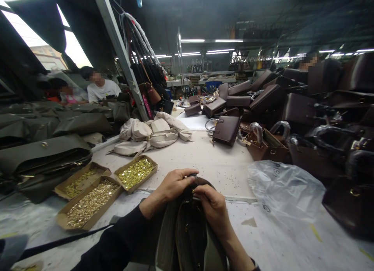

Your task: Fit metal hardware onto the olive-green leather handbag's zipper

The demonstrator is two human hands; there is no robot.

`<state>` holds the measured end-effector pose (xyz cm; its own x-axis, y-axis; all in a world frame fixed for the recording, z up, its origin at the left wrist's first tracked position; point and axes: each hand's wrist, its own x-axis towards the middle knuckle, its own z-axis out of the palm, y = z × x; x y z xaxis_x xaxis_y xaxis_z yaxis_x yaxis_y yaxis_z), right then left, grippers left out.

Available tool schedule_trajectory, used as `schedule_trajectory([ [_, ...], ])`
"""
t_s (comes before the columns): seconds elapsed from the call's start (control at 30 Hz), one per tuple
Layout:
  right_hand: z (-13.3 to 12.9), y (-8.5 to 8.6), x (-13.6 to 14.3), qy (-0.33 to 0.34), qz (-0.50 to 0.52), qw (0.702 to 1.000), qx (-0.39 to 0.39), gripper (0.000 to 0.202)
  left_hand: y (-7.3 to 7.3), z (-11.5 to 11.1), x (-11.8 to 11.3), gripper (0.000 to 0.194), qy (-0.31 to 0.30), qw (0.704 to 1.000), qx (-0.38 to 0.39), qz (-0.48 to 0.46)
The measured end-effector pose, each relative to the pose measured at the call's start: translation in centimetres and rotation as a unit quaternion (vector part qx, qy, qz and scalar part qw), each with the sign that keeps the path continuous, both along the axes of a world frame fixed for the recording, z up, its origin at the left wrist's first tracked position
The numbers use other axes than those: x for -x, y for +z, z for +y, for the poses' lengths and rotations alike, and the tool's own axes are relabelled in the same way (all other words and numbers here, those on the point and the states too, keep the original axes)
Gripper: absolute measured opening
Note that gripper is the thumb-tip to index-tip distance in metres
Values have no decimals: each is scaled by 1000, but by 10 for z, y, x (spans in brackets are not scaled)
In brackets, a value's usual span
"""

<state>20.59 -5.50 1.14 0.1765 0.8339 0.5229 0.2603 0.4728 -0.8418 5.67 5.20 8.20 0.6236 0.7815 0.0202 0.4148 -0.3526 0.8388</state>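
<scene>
Dark bag (191, 232) hangs below the grip, L hand (178, 184) & R hand (212, 204) both pinching its top edge (zip open)

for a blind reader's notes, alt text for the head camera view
Left hand and right hand grip the top of an open dark handbag at a worktable. Three cardboard trays of gold-coloured metal pieces sit left, a clear plastic bag and brown handbags right.
</scene>
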Motion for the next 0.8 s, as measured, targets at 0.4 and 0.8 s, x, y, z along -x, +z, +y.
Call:
schedule_trajectory([
  [0.4, 5, -6, 6, -86, -51, 993, -55, 21, -26, 7, -20, 40, 118, 954, 212, -178],
  [0.8, 3, -17, 10, -217, -121, 966, -66, 26, -22, -2, -20, 37, 138, 953, 199, -183],
])
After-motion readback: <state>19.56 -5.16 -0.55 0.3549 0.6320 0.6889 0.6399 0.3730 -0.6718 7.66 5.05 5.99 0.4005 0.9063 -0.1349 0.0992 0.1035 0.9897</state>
